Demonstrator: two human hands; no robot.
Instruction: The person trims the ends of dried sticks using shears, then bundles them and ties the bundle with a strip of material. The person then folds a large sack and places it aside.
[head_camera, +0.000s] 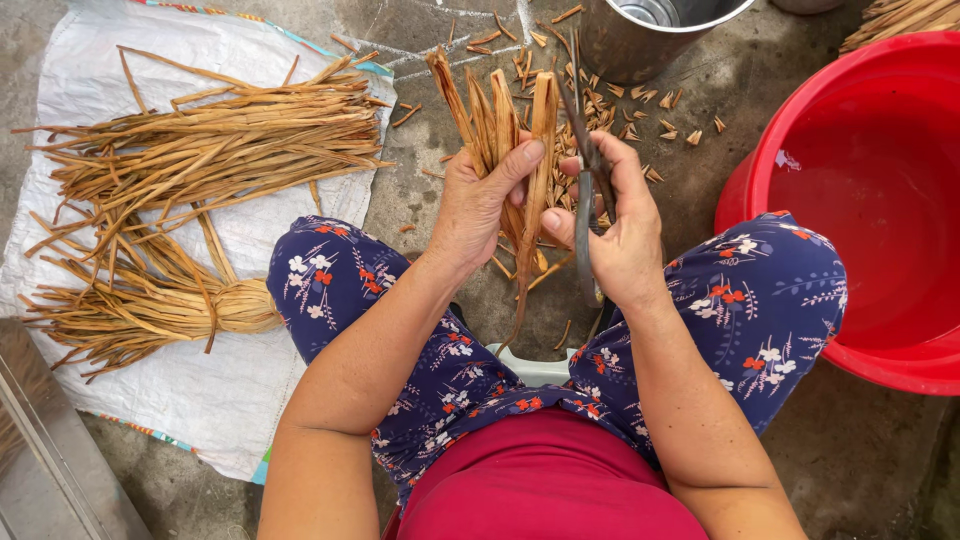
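- Left of my hands, well apart from them, a white woven sack (230, 390) is spread flat on the concrete floor (440, 190).
- Right of my right hand stands a big red plastic basin (880, 200), its near rim just beside my knee.
- On the sack lie two heaps of long dried leaf strips: a loose pile (220, 140) at the far end and a tied bundle (150, 300) nearer me, knotted at its right end and fanning out to the left.
- Beyond my hands sits a steel pot (640, 40), only its lower wall and part of the rim in view.
- My left hand (480, 205) is clamped around a bunch of strips (495, 115); they are tan to orange-brown, flat, stiff and creased lengthwise, standing up and fanning away from my fist, with one thin tail hanging down between my knees.
- My right hand (620, 235) is closed on dark scissors (588, 160), the blades pointing away from me, just beside the bunch, thumb touching one strip.
- Past my fingers, small cut-off tips (640, 120) lie scattered on the floor near the pot.
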